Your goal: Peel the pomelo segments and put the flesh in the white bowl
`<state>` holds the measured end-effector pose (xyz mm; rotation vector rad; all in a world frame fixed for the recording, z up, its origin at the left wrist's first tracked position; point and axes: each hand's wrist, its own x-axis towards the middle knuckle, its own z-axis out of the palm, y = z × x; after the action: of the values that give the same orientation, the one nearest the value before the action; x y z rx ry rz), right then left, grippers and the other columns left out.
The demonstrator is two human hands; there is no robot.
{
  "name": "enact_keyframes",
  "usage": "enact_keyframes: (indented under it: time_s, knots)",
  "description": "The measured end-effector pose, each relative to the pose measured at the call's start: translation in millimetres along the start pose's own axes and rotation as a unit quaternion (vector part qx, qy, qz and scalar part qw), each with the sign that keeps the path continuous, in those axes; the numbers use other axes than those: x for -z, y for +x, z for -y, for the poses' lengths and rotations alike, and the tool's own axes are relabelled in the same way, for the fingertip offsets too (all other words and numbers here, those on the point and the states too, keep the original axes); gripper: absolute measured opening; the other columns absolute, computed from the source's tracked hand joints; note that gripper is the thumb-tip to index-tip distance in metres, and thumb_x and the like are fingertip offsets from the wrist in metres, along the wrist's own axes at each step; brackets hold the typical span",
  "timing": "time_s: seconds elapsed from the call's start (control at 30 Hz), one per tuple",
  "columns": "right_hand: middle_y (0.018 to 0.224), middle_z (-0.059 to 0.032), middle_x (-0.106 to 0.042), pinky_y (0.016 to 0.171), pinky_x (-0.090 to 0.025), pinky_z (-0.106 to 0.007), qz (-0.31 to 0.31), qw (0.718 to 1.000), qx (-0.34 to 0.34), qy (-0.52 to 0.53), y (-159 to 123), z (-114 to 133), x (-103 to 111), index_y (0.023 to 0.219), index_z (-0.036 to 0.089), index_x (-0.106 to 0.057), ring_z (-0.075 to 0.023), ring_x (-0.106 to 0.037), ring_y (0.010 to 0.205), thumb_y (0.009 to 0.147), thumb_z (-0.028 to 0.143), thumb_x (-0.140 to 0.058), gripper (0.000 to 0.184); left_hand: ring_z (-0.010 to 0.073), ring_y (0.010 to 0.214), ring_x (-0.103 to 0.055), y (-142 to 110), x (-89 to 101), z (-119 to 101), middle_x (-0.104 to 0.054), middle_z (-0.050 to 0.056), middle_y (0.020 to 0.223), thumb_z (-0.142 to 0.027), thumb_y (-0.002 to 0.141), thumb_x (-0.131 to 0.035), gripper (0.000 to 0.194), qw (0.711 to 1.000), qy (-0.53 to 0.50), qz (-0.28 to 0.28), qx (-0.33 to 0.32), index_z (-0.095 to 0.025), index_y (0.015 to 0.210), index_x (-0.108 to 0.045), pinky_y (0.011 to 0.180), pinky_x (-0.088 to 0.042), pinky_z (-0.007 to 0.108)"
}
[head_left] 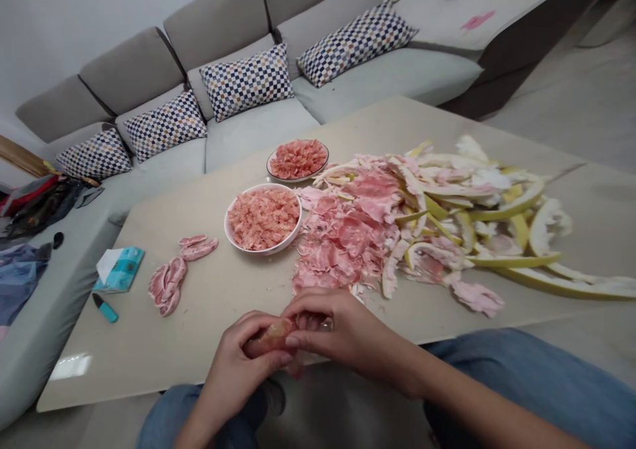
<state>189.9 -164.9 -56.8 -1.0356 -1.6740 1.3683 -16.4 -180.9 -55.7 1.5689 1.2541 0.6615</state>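
One fruit segment point(277, 333), left hand point(239, 355) curled round it, right hand point(338, 326) pinching its end. I'd pull gently, squeeze lightly, so it won't crush.

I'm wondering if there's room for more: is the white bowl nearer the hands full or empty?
Full: pink pulp pieces reach about to the rim of the white bowl, hiding its bottom.

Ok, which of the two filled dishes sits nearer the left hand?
The white-rimmed dish. The dark-rimmed dish stands behind it, farther from the left hand and closer to the sofa.
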Motion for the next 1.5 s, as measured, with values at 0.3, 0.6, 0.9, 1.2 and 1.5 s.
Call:
enact_keyframes:
  time_s: [0.3, 0.6, 0.9, 1.2, 1.5]
  knots:
    - [0.079, -0.0051, -0.068, 0.061, -0.046, -0.023, -0.007, 0.999, 0.029, -0.044, -1, 2, -2, 0.088, 0.016, -0.077, -0.0137, -0.061, 0.069, 0.082, 0.025, -0.07, 0.013, 0.0202, 0.086, -0.063, 3, 4.0, 3, -0.07, 0.005, 0.087, -0.035, 0.083, -0.068, 0.019, 0.998, 0.028, 0.025, -0.041, -0.023, 0.094, -0.077, 0.078, -0.046, 0.028]
    - [0.083, -0.0047, -0.069, 0.066, -0.046, -0.024, 0.016, 0.997, 0.044, -0.057, -1, 2, 1, 0.086, 0.017, -0.075, -0.0136, -0.061, 0.073, 0.087, 0.025, -0.063, 0.014, 0.0194, 0.082, -0.061, 2, 6.7, -1, -0.068, 0.005, 0.083, -0.041, 0.084, -0.065, 0.024, 0.998, 0.036, 0.036, -0.045, -0.02, 0.089, -0.076, 0.074, -0.043, 0.027]
    - [0.079, -0.0042, -0.065, 0.058, -0.044, -0.02, 0.041, 0.999, -0.015, -0.008, 0, 3, -4, 0.082, 0.014, -0.074, -0.0112, -0.059, 0.066, 0.08, 0.024, -0.069, 0.012, 0.0188, 0.077, -0.061, 1, 6.5, -2, -0.068, 0.005, 0.079, -0.042, 0.085, -0.064, 0.026, 0.995, 0.073, 0.059, -0.04, -0.019, 0.089, -0.076, 0.071, -0.042, 0.026]
    - [0.064, 0.0003, -0.061, 0.052, -0.038, -0.019, 0.084, 0.992, -0.054, 0.083, 2, 0, -4, 0.082, 0.014, -0.072, -0.0098, -0.051, 0.058, 0.079, 0.034, -0.069, 0.02, 0.0175, 0.073, -0.059, 1, 13.0, -4, -0.066, 0.004, 0.075, -0.047, 0.085, -0.062, 0.032, 0.991, 0.087, 0.08, -0.054, -0.019, 0.089, -0.076, 0.067, -0.04, 0.024]
    - [0.068, -0.0028, -0.067, 0.054, -0.043, -0.021, 0.107, 0.984, -0.084, 0.114, 1, -4, -4, 0.088, 0.014, -0.07, -0.0138, -0.061, 0.061, 0.079, 0.04, -0.069, 0.028, 0.0173, 0.073, -0.058, 2, 16.5, -2, -0.067, 0.004, 0.076, -0.051, 0.083, -0.062, 0.037, 0.99, 0.077, 0.095, -0.063, -0.018, 0.088, -0.076, 0.066, -0.039, 0.024]
